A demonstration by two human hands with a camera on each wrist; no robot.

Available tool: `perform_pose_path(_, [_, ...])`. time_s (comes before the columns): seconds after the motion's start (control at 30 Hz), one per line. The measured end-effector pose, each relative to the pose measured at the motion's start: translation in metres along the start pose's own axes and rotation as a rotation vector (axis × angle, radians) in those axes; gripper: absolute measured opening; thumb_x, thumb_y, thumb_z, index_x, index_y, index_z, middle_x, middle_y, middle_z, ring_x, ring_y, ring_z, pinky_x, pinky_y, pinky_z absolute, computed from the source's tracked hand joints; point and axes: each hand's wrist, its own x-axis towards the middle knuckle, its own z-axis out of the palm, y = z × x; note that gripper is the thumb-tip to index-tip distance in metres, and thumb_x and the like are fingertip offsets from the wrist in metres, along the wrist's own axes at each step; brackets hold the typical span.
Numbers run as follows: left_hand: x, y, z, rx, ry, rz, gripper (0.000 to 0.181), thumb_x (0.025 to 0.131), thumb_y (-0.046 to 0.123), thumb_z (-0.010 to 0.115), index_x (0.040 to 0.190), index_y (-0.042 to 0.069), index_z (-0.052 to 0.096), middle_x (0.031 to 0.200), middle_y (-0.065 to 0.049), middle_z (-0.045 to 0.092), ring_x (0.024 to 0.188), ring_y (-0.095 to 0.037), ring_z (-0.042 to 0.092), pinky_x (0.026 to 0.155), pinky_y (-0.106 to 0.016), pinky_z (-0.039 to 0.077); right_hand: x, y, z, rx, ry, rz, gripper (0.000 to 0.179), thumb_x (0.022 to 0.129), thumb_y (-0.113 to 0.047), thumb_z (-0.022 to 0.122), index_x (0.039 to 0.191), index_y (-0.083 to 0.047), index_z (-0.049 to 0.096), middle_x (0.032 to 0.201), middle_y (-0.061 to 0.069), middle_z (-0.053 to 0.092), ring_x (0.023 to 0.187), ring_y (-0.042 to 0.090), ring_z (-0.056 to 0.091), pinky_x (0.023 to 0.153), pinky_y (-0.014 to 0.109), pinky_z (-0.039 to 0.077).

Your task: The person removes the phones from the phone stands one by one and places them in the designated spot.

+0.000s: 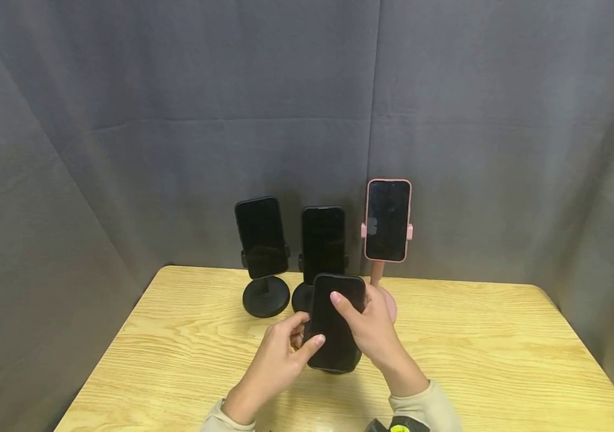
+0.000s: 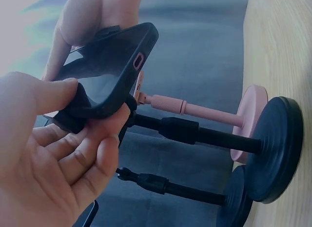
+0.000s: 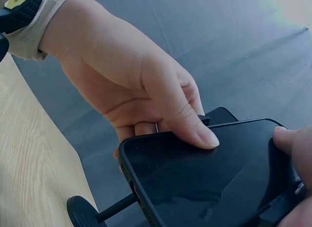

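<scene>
A smartphone [image 1: 336,324] in a black case is held screen up at a black phone stand [image 2: 180,130], whose round base [image 2: 275,149] is on the table. My left hand [image 1: 277,354] pinches the stand's black clamp [image 2: 73,117] at the phone's left edge, thumb on top and fingers underneath. From the other side my right hand [image 1: 374,327] grips the phone, its thumb [image 3: 202,136] lying on the screen. The right fingers pass behind the phone and are partly hidden. In the head view the phone covers most of its stand.
Behind stand two black phone stands holding phones, one at left [image 1: 262,237] and one in the middle [image 1: 323,243]. A pink stand [image 1: 377,271] with a pink-edged phone [image 1: 388,219] rises at right. Grey curtain [image 1: 220,90] hangs behind the wooden table [image 1: 479,348].
</scene>
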Motion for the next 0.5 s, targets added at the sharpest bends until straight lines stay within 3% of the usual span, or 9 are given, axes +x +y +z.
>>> perform_pose_path(0.1, [-0.001,-0.001,0.0,0.012,-0.007,0.005,0.03,0.099,0.03,0.067,0.114,0.004,0.066,0.085,0.0,0.069,0.066,-0.002,0.051,0.059,-0.018,0.045,-0.001,0.001,0.0,0.01,-0.004,0.007,0.024,0.099,-0.003,0.061,0.12,0.008,0.06,0.101,-0.015,0.072,0.089,0.008,0.074,0.077,0.03,0.064])
perform_pose_path(0.2, [-0.001,-0.004,0.001,0.033,0.012,0.04,0.021,0.1,0.031,0.065,0.106,0.01,0.065,0.078,0.005,0.064,0.065,0.0,0.051,0.058,-0.018,0.046,-0.002,0.002,0.0,0.013,-0.013,0.003,0.024,0.1,-0.003,0.06,0.12,0.008,0.06,0.101,-0.016,0.072,0.089,0.008,0.074,0.077,0.031,0.064])
perform_pose_path(0.3, [-0.001,-0.008,0.003,0.088,0.064,0.126,0.018,0.102,0.029,0.062,0.098,0.012,0.061,0.072,0.009,0.055,0.065,0.002,0.05,0.058,-0.018,0.047,-0.001,0.002,0.0,0.016,-0.017,-0.004,0.023,0.1,-0.003,0.06,0.12,0.008,0.06,0.101,-0.014,0.071,0.089,0.008,0.074,0.077,0.031,0.064])
perform_pose_path(0.4, [0.001,-0.014,0.007,0.142,0.122,0.22,0.017,0.103,0.026,0.059,0.095,0.012,0.059,0.071,0.009,0.053,0.067,0.004,0.05,0.059,-0.017,0.048,-0.001,0.003,-0.001,0.02,-0.014,-0.006,0.023,0.1,-0.003,0.059,0.12,0.008,0.059,0.1,-0.013,0.071,0.088,0.008,0.074,0.076,0.031,0.064])
perform_pose_path(0.5, [0.003,-0.018,0.009,0.173,0.176,0.272,0.016,0.104,0.023,0.057,0.092,0.012,0.059,0.071,0.008,0.056,0.067,0.004,0.05,0.059,-0.016,0.047,-0.001,0.004,-0.001,0.017,-0.009,-0.006,0.023,0.1,-0.002,0.059,0.119,0.01,0.059,0.1,-0.013,0.07,0.088,0.008,0.074,0.076,0.03,0.064])
